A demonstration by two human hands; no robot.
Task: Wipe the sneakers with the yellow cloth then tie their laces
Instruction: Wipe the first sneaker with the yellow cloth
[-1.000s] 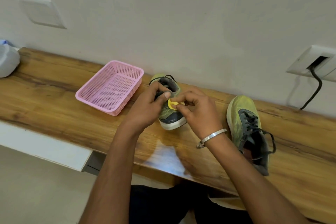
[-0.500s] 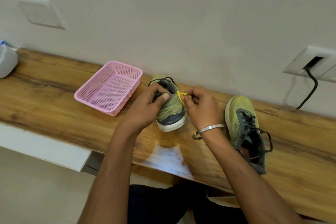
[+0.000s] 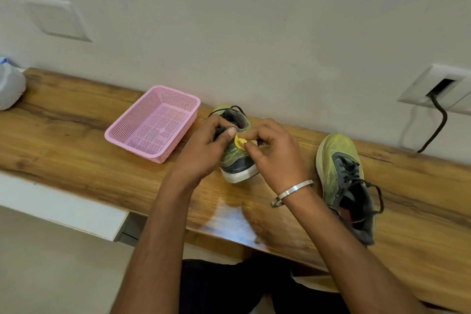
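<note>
Currently we wipe: left hand grips the left sneaker, right hand pinches the yellow cloth; next, the sneaker at three o'clock.

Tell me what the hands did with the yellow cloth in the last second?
The right hand slid the yellow cloth up the held sneaker, then back down a little. The left hand kept gripping the sneaker's collar. The pink basket and the other sneaker stayed put.
</note>
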